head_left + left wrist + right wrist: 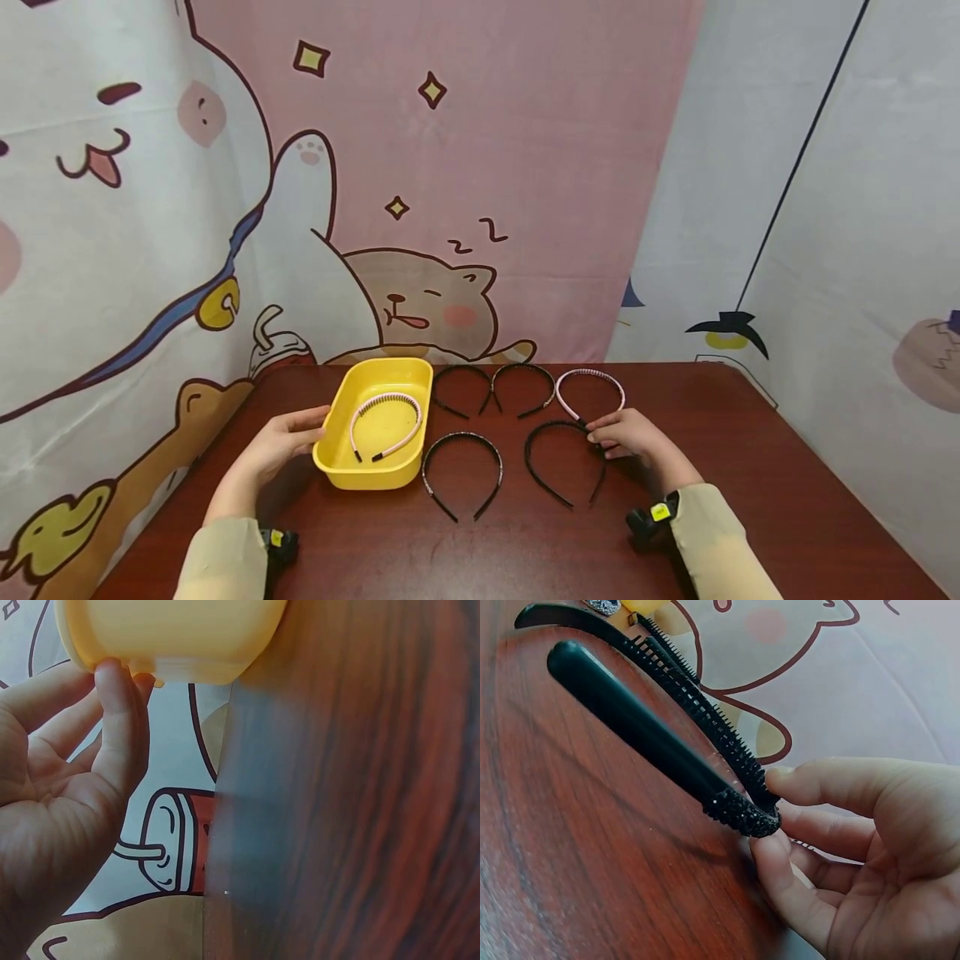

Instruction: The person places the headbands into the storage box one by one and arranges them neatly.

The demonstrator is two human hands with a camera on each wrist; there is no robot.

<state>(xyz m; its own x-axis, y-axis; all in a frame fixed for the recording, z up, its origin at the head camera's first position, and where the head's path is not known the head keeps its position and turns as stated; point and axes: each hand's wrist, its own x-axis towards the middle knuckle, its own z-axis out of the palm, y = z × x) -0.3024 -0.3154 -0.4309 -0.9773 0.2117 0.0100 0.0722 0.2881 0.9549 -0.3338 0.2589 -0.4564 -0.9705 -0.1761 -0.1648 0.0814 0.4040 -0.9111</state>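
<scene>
My left hand [273, 447] holds the left rim of a yellow plastic tray [367, 480]; the left wrist view shows the thumb and fingers at the tray's edge [180, 664]. Inside the tray lies a pink headband [386, 397] with dark tips. My right hand [633, 437] pinches a black toothed headband [551, 425] on its right side. Close up in the right wrist view, sparkly black stones cover part of this headband [742, 814], and its smooth ends point away from the fingers. The band is tilted over the wood, casting a shadow there.
Behind stand two dark headbands [461, 367] [525, 366] side by side, and a pink-white one [592, 372] just beyond my right hand. Another dark headband [462, 435] lies right of the tray. The brown table [480, 558] ends against a cartoon-printed cloth [540, 167].
</scene>
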